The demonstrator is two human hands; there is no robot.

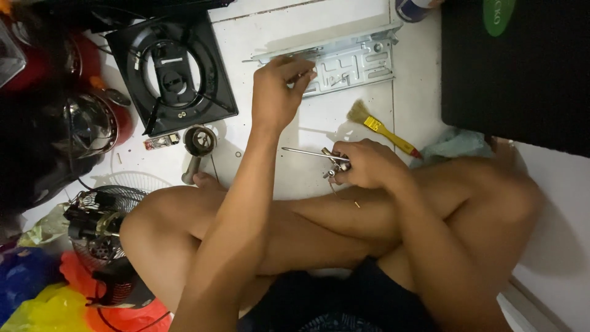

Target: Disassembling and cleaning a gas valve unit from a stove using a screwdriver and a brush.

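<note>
I sit cross-legged on a white tiled floor. My left hand [278,92] reaches forward with its fingers pinched on a small part at the near edge of a grey metal bracket panel [350,61]. My right hand [362,165] rests above my knee, shut on a metal valve piece with a thin straight rod [307,152] that sticks out to the left. A small brass bit [357,204] lies on my leg just below that hand.
A black square stove top [175,71] lies at the upper left, with a round burner cup [199,142] below it. A yellow-handled brush [384,129] lies right of centre. A black case [516,67] fills the upper right. A fan motor [98,224] and coloured bags sit at the lower left.
</note>
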